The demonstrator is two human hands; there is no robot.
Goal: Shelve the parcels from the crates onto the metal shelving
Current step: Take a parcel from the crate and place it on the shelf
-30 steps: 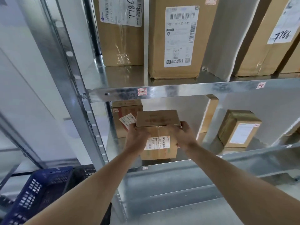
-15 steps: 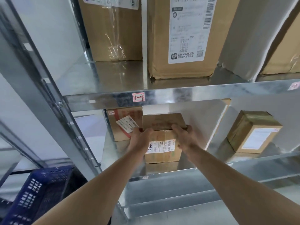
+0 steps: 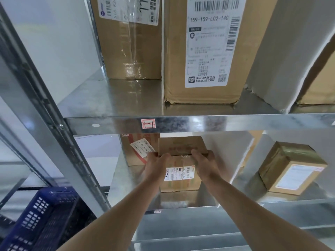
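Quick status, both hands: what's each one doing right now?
Left hand: grips the small cardboard parcel at its top left edge.
Right hand: grips the same parcel at its top right edge.

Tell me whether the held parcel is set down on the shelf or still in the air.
Set down: the parcel rests on the shelf, both hands gripping its top corners.

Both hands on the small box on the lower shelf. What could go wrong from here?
1. The small box sits near the lower shelf front edge; released here, it may get knocked off.
2. The left hand and right hand grip its top corners close under the upper shelf beam; knuckles might scrape it.
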